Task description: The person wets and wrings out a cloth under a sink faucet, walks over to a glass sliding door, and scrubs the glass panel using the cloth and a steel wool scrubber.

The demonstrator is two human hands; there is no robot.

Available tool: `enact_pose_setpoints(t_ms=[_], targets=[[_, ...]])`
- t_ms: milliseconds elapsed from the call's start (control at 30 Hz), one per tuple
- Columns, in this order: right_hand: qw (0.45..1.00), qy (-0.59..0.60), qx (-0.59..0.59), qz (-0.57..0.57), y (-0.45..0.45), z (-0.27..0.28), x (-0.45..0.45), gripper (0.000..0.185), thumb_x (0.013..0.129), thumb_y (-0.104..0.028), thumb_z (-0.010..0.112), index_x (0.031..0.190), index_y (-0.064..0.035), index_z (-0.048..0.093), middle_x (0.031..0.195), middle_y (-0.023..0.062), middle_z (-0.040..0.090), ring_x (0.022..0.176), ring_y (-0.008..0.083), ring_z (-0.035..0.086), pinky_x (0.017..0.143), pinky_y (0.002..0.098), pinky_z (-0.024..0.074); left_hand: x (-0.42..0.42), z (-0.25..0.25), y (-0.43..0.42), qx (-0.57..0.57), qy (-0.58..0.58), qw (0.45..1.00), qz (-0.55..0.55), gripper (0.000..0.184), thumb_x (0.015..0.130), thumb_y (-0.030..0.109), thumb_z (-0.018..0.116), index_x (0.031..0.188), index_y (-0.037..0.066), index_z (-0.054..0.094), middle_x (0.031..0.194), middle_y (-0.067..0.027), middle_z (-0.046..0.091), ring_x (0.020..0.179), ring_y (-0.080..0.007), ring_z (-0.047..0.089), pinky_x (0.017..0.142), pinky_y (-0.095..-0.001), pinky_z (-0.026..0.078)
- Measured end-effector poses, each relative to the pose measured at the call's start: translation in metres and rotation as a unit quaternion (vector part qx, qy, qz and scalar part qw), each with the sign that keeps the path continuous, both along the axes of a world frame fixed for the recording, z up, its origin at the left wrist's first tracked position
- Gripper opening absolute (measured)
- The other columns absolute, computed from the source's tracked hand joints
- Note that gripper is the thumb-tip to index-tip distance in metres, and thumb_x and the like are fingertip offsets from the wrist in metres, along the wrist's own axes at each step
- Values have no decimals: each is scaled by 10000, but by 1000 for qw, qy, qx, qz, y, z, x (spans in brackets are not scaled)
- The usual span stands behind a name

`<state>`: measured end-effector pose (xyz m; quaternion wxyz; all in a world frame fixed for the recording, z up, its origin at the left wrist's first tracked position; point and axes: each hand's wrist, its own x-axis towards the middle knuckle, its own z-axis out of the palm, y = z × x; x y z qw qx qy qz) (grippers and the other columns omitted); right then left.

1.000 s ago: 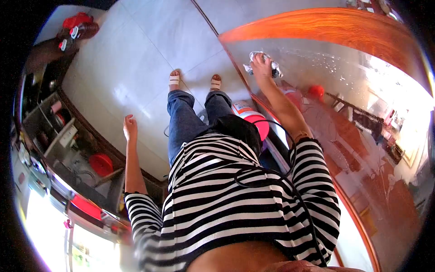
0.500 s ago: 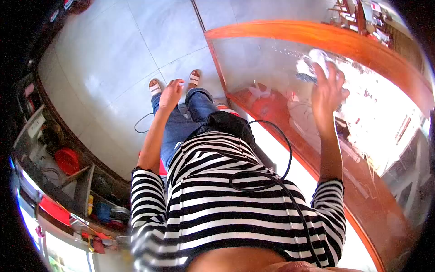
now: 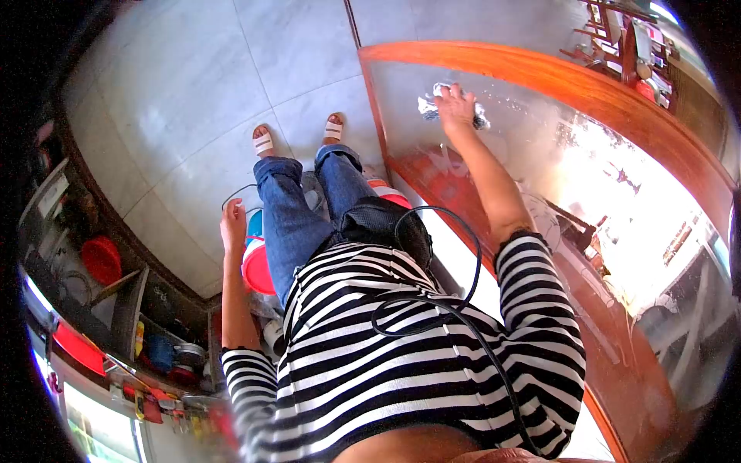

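My right hand (image 3: 457,110) presses a crumpled white and dark cloth (image 3: 427,108) flat against a glass pane (image 3: 401,81), near the pane's upper left corner. White streaks and spots show on the glass to the right of the hand. An orange-brown wooden frame (image 3: 494,58) borders the pane. Down at my left side hangs my left hand (image 3: 233,224), its fingers loosely bent and nothing visible in them. Beside it stand a red and white bucket (image 3: 258,266) and a blue-green item (image 3: 254,224), partly hidden by my leg.
Another red-rimmed bucket (image 3: 390,193) stands between my legs and the frame. A black cable (image 3: 471,255) loops over my striped shirt. Dark shelves (image 3: 127,316) with a red basin (image 3: 101,259) curve along the left. Pale tiles (image 3: 185,92) cover the floor.
My right hand has slid left across the glass with the cloth. My left hand has dropped from in front of my legs to my left side, uncovering the bucket there.
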<state>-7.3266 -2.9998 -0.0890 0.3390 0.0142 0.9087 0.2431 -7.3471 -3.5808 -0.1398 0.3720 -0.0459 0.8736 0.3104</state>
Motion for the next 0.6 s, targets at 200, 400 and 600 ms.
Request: enact_pose_setpoints(t_ms=[200, 400, 600], targets=[[957, 88, -105, -257, -45, 57, -12, 374, 734, -236, 645, 1103, -261, 587, 1140, -14, 518, 1137, 261, 421, 881, 541, 339, 0, 6, 94, 233, 2, 972, 38, 271, 863, 165, 608, 1092, 30, 557, 926, -128, 614, 812, -233, 621, 718, -311, 485], [968, 233, -67, -63, -45, 165, 11, 568, 630, -73, 709, 1148, -256, 567, 1269, 9, 505, 1183, 269, 411, 880, 511, 341, -21, 22, 216, 281, 10, 956, -81, 204, 870, 200, 575, 1033, 77, 567, 928, -159, 605, 827, -318, 607, 709, -386, 488], [947, 290, 137, 10, -32, 278, -3, 444, 714, -75, 623, 1124, -246, 612, 1297, 33, 482, 1115, 310, 403, 825, 523, 343, -9, -2, 221, 273, 11, 960, -66, 201, 886, 181, 566, 1062, 84, 583, 969, -155, 606, 811, -297, 618, 713, -360, 490]])
